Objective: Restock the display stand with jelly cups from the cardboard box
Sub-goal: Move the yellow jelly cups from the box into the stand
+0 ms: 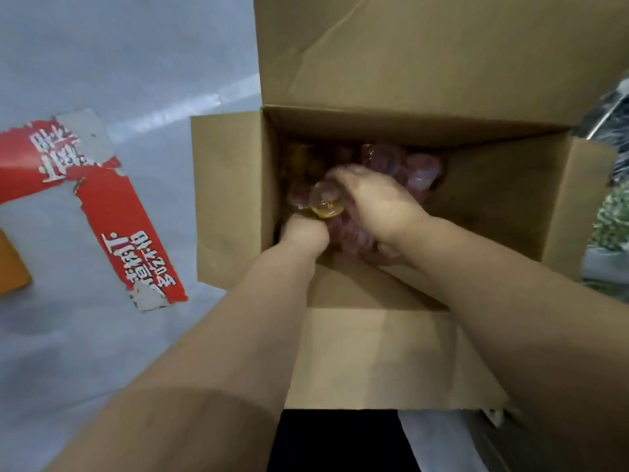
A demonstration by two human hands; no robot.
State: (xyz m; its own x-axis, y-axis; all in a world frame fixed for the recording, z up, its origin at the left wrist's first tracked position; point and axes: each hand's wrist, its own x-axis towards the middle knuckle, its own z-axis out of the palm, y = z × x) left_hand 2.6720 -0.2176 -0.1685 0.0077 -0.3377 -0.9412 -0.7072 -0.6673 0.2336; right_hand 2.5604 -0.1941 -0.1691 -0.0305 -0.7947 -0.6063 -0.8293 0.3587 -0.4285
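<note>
Both arms reach down into the open cardboard box, which sits on the grey floor with its flaps spread. A heap of reddish-purple jelly cups lies at the bottom. The right hand is curled over a clear cup with a yellow base, apparently gripping it. The left hand is down among the cups, fingers hidden, so I cannot tell its grip. Torn red packaging lies left of the box.
</note>
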